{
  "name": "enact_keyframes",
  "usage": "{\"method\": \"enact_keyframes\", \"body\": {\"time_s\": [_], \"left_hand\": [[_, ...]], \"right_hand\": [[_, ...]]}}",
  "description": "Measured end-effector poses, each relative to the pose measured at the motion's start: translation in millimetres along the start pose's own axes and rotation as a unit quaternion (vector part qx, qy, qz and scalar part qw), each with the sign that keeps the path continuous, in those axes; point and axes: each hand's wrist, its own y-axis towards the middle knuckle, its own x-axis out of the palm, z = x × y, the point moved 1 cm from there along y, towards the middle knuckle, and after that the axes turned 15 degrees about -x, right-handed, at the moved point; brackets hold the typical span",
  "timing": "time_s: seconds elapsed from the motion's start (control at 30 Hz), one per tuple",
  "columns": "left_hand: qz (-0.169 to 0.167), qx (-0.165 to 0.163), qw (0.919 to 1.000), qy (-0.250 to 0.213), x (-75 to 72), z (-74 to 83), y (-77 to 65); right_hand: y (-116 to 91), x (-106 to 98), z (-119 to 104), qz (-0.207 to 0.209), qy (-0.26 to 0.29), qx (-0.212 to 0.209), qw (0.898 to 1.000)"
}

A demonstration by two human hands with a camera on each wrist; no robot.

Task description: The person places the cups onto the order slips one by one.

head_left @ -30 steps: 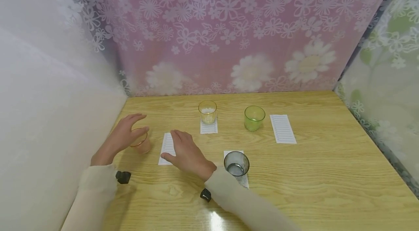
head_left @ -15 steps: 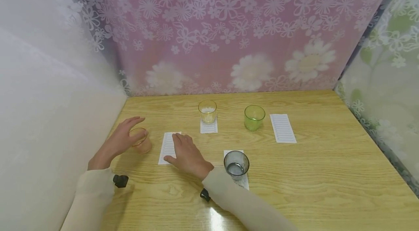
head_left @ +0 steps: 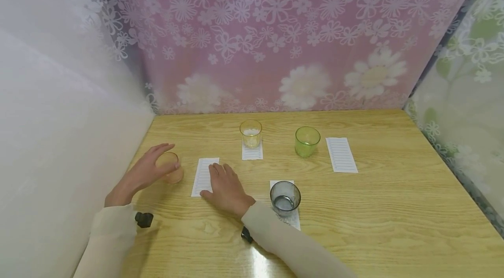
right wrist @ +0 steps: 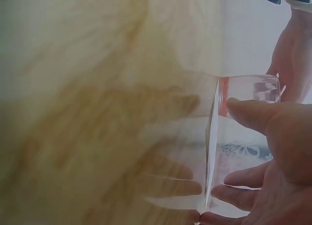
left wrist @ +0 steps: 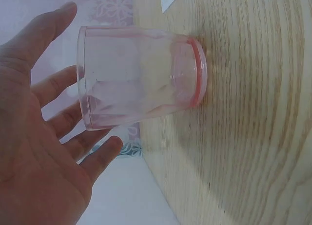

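At the table's left, my left hand (head_left: 143, 170) curves loosely beside a clear pinkish-orange glass (head_left: 174, 175). In the left wrist view the upright glass (left wrist: 141, 79) stands on the wood, with the thumb and fingers spread around its rim side and not gripping it. My right hand (head_left: 227, 190) lies low over the right part of a lined paper strip (head_left: 201, 177), fingers extended and thumb apart. The right wrist view shows that paper (right wrist: 210, 147) edge-on, with the thumb and fingertips close over it. Part of the strip is hidden under the hand.
Behind, a yellow glass (head_left: 251, 140) with white contents stands on a paper strip (head_left: 252, 154). A green glass (head_left: 307, 144) is right of it, beside another lined strip (head_left: 341, 155). A grey glass (head_left: 285, 199) on paper stands near my right forearm. A white wall (head_left: 71, 138) borders the left.
My left hand has drawn slightly back and left, exposing more of the pinkish-orange glass. The right hand has slid slightly right and nearer over the strip. Glasses and papers stay in place.
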Motion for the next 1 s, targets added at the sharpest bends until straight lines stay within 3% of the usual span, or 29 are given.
{"method": "enact_keyframes", "body": {"time_s": [0.27,0.53,1.0], "left_hand": [[-0.016,-0.001,0.9998,-0.010,0.1,-4.8,-3.7],[-0.018,0.024,0.9995,-0.004,1.5,-15.3,-4.3],[-0.012,0.007,0.9999,-0.006,-0.2,-13.3,-6.2]], "right_hand": [[1,0,2,-0.004,0.004,0.017,1.000],[2,-1,6,-0.019,-0.005,0.020,1.000],[4,0,10,-0.038,-0.033,0.010,0.999]]}}
